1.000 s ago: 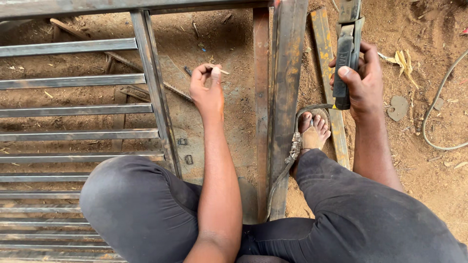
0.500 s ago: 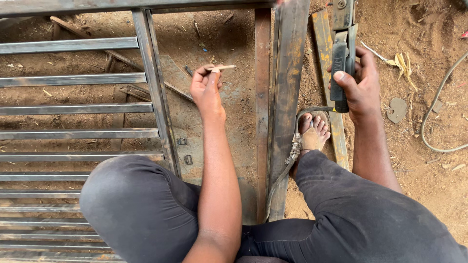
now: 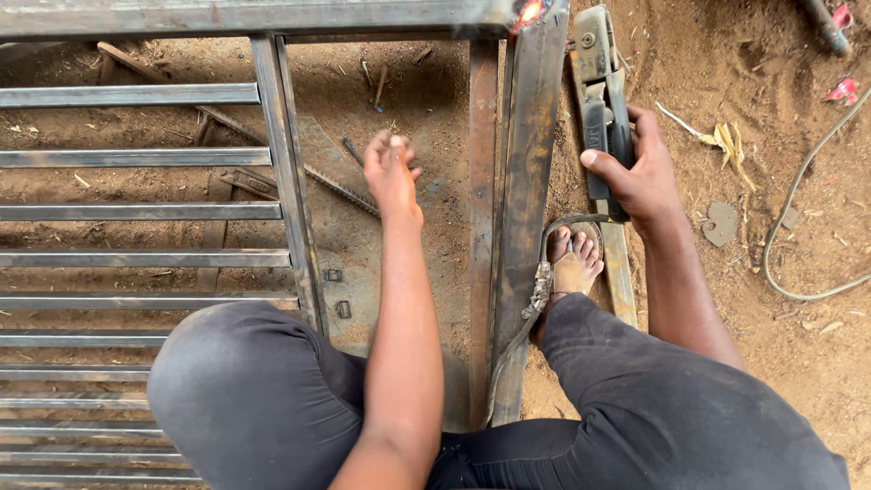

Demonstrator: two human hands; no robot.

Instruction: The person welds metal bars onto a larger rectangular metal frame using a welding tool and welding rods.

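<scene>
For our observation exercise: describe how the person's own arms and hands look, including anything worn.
Both arms are bare to above the elbow, with no sleeves in view. The left hand and right hand wear no gloves, rings or watch. The fingernails are short. Lower down, dark grey trousers and a strapped sandal are worn.

An outdoor welding yard: a steel gate frame [image 3: 272,181] on bare dirt [image 3: 780,345], one weld glowing [image 3: 529,11].

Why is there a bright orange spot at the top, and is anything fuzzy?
Head view: the orange glow on the metal frame is so bright it washes out white; daylight is soft, without hard shadows; the left hand looks slightly blurred at the fingertips; the right hand gripping the dark tool is sharp.
</scene>
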